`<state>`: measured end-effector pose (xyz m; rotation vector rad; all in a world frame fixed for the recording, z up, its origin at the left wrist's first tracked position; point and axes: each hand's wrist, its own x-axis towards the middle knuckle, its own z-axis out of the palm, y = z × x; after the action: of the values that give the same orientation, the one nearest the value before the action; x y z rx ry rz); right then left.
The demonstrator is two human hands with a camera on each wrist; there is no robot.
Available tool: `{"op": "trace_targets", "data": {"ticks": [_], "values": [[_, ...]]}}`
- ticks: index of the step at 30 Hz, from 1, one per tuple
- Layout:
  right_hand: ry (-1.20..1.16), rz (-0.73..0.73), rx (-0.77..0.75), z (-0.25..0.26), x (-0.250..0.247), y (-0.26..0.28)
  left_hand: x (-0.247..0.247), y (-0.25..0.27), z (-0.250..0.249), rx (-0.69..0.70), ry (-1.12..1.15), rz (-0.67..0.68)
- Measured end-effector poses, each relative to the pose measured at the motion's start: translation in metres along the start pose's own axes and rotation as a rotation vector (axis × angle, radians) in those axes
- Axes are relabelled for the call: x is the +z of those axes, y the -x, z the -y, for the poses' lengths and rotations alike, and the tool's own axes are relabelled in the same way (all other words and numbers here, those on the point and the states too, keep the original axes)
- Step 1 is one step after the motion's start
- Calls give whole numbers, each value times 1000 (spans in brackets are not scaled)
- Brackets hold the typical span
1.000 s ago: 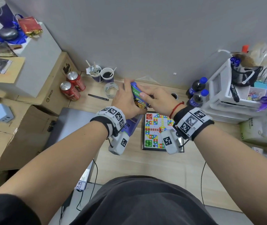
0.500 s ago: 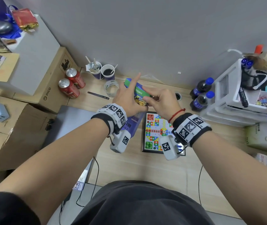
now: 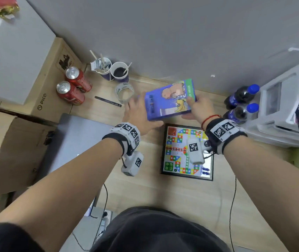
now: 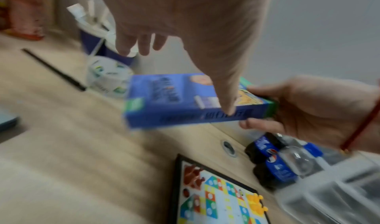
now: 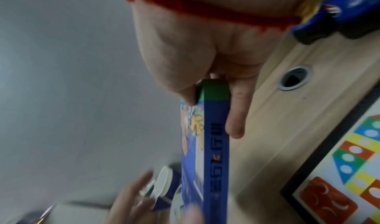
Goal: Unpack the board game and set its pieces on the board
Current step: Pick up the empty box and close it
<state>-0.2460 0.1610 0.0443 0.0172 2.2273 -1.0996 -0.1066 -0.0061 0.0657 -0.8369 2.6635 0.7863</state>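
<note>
The blue game box (image 3: 167, 104) hangs flat, picture side up, above the desk behind the board. My right hand (image 3: 197, 109) pinches its green right end, thumb on top and fingers beneath, as the right wrist view shows on the box (image 5: 218, 146). My left hand (image 3: 137, 113) is open at the box's left end, fingers spread; in the left wrist view its thumb crosses in front of the box (image 4: 174, 104). The colourful black-framed board (image 3: 187, 151) lies flat near me, with green pieces (image 3: 168, 166), blue pieces (image 3: 206, 170) and yellow pieces (image 4: 255, 200) in its corners.
Two red cans (image 3: 72, 86), two paper cups (image 3: 112, 70), a tape roll (image 3: 124, 92) and a black pen (image 3: 107, 101) stand back left. Two cola bottles (image 3: 241, 102) and a white drawer unit (image 3: 286, 110) crowd the right. A grey laptop (image 3: 79, 140) and cardboard boxes lie left.
The box has turned from standing on edge to lying flat, face up, and shifted right. My left hand has loosened from it and spread its fingers; the right hand keeps its hold.
</note>
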Motion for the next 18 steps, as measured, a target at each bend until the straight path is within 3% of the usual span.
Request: {"op": "trace_targets", "data": {"ticks": [3,5,9,12,18], "values": [[120,37,80,-18,-4,-32,18,-9,32,-124,-24,124],[20,60,135,-25,1,-43,31,-12,47,-128,-74,237],[95,41,211,-33,19,-63,52,-20,67,-108,-187,382],[242,67,205,-32,20,-70,64,-22,73,-49,-277,460],[428,98,-8,-30,25,-80,75,-31,74,-63,-315,532]]}}
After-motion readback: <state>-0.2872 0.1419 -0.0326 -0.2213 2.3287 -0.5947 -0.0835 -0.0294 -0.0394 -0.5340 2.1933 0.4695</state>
